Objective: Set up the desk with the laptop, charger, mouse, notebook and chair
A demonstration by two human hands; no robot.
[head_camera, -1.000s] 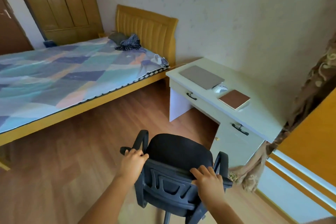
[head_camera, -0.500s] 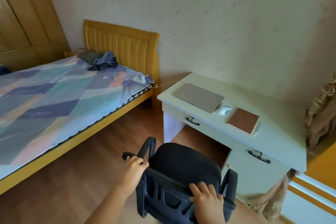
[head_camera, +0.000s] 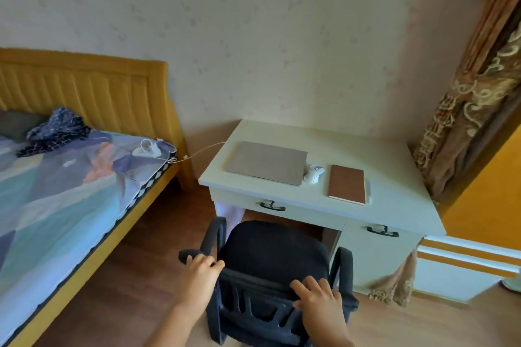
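Both hands, left (head_camera: pixel 200 272) and right (head_camera: pixel 317 300), curl over the chair (head_camera: pixel 272 258) back; the desk (head_camera: pixel 394 177) kneehole lies straight ahead, beyond the seat.

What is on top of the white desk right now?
On the white desk: a closed grey laptop, a white mouse, a brown notebook. Anything beneath them is hidden.

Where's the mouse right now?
In the head view, the white mouse sits on the desk, between the closed laptop on its left and the brown notebook on its right.
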